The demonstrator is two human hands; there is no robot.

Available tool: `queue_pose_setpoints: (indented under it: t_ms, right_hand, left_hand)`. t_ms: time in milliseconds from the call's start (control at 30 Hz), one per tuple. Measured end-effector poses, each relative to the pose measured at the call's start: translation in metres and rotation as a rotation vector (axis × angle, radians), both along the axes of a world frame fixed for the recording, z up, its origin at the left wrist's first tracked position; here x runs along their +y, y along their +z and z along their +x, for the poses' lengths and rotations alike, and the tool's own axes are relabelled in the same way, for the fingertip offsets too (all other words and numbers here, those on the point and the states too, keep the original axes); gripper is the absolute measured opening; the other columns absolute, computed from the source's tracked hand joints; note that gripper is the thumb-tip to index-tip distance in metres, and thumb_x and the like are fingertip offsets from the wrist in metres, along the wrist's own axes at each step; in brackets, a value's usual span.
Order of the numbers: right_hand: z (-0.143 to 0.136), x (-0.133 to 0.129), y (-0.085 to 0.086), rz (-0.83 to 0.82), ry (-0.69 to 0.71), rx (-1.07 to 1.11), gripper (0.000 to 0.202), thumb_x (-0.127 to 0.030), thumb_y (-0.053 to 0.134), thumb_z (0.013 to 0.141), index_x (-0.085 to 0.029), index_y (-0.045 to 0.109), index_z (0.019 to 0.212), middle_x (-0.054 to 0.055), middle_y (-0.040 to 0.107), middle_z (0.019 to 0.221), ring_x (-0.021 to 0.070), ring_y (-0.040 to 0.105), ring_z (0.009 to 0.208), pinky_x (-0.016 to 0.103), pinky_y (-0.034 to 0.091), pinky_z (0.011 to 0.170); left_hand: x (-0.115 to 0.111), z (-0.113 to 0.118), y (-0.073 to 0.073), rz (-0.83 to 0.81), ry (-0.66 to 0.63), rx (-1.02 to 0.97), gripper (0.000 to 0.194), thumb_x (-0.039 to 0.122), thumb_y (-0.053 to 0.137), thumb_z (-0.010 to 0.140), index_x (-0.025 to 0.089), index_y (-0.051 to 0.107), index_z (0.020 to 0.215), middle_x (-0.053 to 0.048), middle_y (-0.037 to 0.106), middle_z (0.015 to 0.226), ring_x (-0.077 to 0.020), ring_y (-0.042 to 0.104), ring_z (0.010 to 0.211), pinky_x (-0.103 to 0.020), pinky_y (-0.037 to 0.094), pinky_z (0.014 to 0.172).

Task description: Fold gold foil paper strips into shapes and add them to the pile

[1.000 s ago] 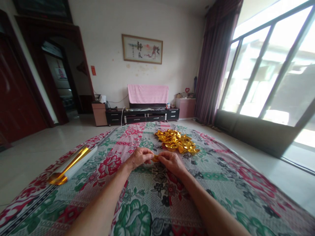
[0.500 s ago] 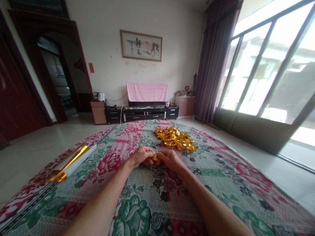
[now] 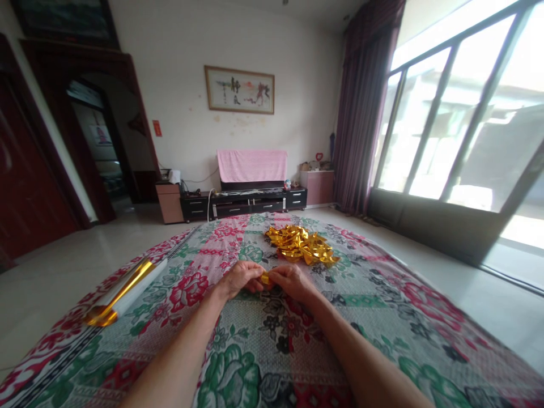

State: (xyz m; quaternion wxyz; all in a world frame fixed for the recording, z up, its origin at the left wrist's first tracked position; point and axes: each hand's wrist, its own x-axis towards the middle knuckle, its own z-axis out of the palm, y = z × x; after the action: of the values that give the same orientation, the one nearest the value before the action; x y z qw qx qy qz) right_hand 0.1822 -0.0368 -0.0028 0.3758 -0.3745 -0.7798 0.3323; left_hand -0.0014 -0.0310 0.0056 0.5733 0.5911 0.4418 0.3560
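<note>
Between my two hands is a small piece of gold foil paper, partly covered by the fingers. My left hand pinches its left side. On the other side, the fingertips of my right hand are closed on it too. Just beyond my right hand lies a heap of folded gold paper pieces, shiny and pointed at the ends. All of this is over a flowered tablecloth in green, red and grey.
A loosely rolled gold and white sheet lies at the table's left side. Past the far edge stands a low black cabinet, with a pink cloth draped above it. Large windows are on the right.
The view has tilted up slightly, so everything sits a little lower. Both hands still pinch the gold paper, with the fingers slightly shifted around it.
</note>
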Motion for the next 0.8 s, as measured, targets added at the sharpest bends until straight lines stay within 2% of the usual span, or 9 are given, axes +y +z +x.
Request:
queue_pose_setpoints:
  t_ms: [167, 333, 467, 600, 800]
  right_hand:
    - [-0.003, 0.000, -0.003, 0.044, -0.058, 0.006, 0.031, -0.031, 0.046, 0.080, -0.015, 0.063, 0.059, -0.001, 0.062, 0.058, 0.0089, 0.048, 0.052, 0.018, 0.034, 0.049]
    - [-0.007, -0.001, -0.004, 0.188, -0.337, 0.077, 0.037, -0.037, 0.043, 0.081, -0.015, 0.062, 0.058, -0.001, 0.055, 0.053, 0.0103, 0.046, 0.052, 0.019, 0.033, 0.049]
    - [-0.009, -0.001, -0.007, 0.256, -0.418, 0.067, 0.034, -0.036, 0.042, 0.083, -0.017, 0.066, 0.070, 0.000, 0.059, 0.059, 0.0111, 0.048, 0.054, 0.019, 0.035, 0.052]
    - [-0.011, -0.002, -0.009, 0.359, -0.385, -0.027, 0.032, -0.030, 0.040, 0.085, -0.018, 0.064, 0.068, 0.000, 0.060, 0.060, 0.0102, 0.048, 0.054, 0.019, 0.034, 0.056]
    - [-0.012, -0.006, -0.008, 0.415, -0.275, -0.056, 0.032, -0.031, 0.040, 0.088, -0.018, 0.064, 0.070, 0.001, 0.061, 0.064, 0.0116, 0.051, 0.059, 0.020, 0.036, 0.059]
  left_hand:
    - [-0.001, 0.000, 0.003, -0.037, 0.020, -0.051, 0.037, 0.040, 0.061, 0.069, 0.010, 0.060, 0.090, -0.008, 0.068, 0.070, -0.0107, 0.061, 0.052, -0.018, 0.041, 0.047]
    - [0.002, 0.001, 0.003, -0.009, 0.197, -0.052, 0.044, 0.048, 0.060, 0.070, 0.013, 0.057, 0.097, -0.006, 0.066, 0.078, -0.0108, 0.061, 0.055, -0.017, 0.040, 0.045]
    - [0.004, 0.002, 0.003, 0.027, 0.214, -0.039, 0.050, 0.050, 0.066, 0.065, 0.014, 0.056, 0.099, -0.004, 0.064, 0.080, -0.0109, 0.062, 0.056, -0.017, 0.041, 0.046]
    - [0.004, 0.003, 0.004, 0.039, 0.202, -0.072, 0.052, 0.051, 0.066, 0.064, 0.015, 0.056, 0.101, -0.001, 0.062, 0.074, -0.0100, 0.061, 0.053, -0.017, 0.041, 0.046]
    - [0.002, 0.003, 0.004, 0.022, 0.173, -0.064, 0.048, 0.050, 0.067, 0.063, 0.012, 0.062, 0.091, -0.004, 0.065, 0.073, -0.0120, 0.062, 0.056, -0.019, 0.042, 0.048]
